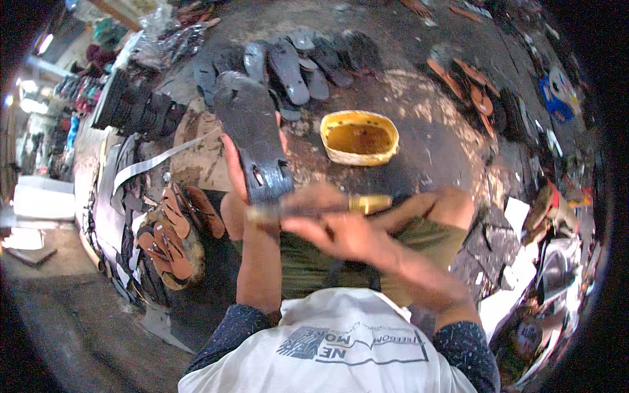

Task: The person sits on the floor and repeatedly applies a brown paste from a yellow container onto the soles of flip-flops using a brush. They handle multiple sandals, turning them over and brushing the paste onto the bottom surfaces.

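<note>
Upright in my left hand (236, 167) is a dark, flat sandal sole (247, 118), gripped from behind along its edges. Its near end is shiny black, with slots cut beside it. My right hand (341, 229) is closed round a stick-like tool with a yellow end (370, 204). The tool's other end, tan and smeared by motion, is close to the near end of the sole. I cannot tell from the blur whether it touches, or what kind of tool it is. A yellow tub (360, 157) with brownish contents stands on the ground beyond my hands.
Several dark soles (288, 69) lie in a row at the back. Brown sandals (171, 245) rest at the left, near a pile of black pieces (134, 108) and a pale strip (154, 159). More brown sandals (481, 98) lie far right. Scraps (491, 242) crowd the right side.
</note>
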A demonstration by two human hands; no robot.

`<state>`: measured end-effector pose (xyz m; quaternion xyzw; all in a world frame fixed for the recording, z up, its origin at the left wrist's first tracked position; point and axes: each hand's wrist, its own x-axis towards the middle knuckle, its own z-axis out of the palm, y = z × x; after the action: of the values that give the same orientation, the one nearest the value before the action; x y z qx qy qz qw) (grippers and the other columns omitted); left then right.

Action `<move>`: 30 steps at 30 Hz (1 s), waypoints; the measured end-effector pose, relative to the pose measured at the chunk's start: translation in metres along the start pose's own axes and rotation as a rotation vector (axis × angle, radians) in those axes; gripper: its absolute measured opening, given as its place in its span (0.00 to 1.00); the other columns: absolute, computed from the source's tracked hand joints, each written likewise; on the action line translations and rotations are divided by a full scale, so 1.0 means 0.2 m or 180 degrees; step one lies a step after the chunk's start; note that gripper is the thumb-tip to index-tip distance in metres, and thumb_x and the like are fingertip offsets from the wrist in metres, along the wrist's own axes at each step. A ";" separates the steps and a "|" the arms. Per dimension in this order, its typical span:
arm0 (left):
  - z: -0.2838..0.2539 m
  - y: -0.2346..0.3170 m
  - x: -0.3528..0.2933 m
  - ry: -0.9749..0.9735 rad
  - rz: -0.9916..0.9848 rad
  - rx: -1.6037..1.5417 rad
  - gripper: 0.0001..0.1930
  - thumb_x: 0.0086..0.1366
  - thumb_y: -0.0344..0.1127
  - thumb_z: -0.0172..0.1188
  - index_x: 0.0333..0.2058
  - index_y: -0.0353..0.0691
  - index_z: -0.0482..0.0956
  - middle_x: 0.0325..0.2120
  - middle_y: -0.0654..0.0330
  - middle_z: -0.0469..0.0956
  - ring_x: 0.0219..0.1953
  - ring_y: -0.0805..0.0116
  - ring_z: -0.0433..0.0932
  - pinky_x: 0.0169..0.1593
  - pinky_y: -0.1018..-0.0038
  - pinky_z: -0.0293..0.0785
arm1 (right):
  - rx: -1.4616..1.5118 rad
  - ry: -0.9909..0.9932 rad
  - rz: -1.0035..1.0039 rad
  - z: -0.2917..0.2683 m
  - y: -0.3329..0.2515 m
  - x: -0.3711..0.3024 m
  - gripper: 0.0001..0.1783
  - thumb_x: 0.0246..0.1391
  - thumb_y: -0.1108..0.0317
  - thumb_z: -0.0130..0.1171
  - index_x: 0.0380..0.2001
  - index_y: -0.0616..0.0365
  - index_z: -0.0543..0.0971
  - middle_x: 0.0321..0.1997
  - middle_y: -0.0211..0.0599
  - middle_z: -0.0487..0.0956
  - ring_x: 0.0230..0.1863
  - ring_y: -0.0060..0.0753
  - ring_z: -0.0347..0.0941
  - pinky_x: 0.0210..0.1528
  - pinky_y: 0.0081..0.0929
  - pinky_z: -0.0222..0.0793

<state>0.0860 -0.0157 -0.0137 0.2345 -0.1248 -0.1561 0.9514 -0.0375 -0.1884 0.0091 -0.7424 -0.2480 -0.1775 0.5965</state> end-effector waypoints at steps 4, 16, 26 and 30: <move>0.04 0.03 0.02 0.0276 0.0089 0.0056 0.35 0.75 0.62 0.48 0.65 0.37 0.68 0.56 0.48 0.78 0.51 0.57 0.80 0.53 0.59 0.81 | 0.0077 0.0133 -0.0028 -0.10 -0.08 0.07 0.15 0.58 0.64 0.69 0.46 0.59 0.83 0.44 0.43 0.83 0.47 0.48 0.79 0.50 0.43 0.72; 0.12 -0.02 0.00 0.0601 0.0014 -0.0082 0.35 0.75 0.61 0.50 0.65 0.34 0.67 0.58 0.46 0.76 0.51 0.55 0.81 0.53 0.62 0.81 | -0.0017 -0.0203 0.0104 -0.12 -0.10 0.05 0.14 0.58 0.61 0.69 0.45 0.54 0.85 0.46 0.39 0.84 0.47 0.50 0.80 0.49 0.45 0.73; 0.23 0.02 0.03 0.0780 0.0487 0.0116 0.33 0.74 0.63 0.49 0.60 0.38 0.72 0.50 0.51 0.81 0.47 0.61 0.82 0.52 0.63 0.80 | -0.0170 0.0473 0.0529 0.00 -0.08 0.04 0.14 0.60 0.64 0.67 0.45 0.61 0.83 0.46 0.45 0.84 0.51 0.45 0.80 0.55 0.39 0.73; 0.20 0.03 0.06 0.0475 0.1112 0.0642 0.33 0.74 0.59 0.52 0.66 0.39 0.66 0.61 0.46 0.74 0.58 0.50 0.77 0.58 0.61 0.78 | 0.0774 0.0496 0.0956 -0.05 -0.22 -0.01 0.12 0.60 0.69 0.67 0.47 0.59 0.83 0.46 0.42 0.83 0.49 0.37 0.79 0.53 0.36 0.72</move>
<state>0.0857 -0.0302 0.0251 0.3143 -0.1077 0.0422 0.9423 -0.0644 -0.1913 0.0450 -0.6775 -0.1073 -0.1122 0.7189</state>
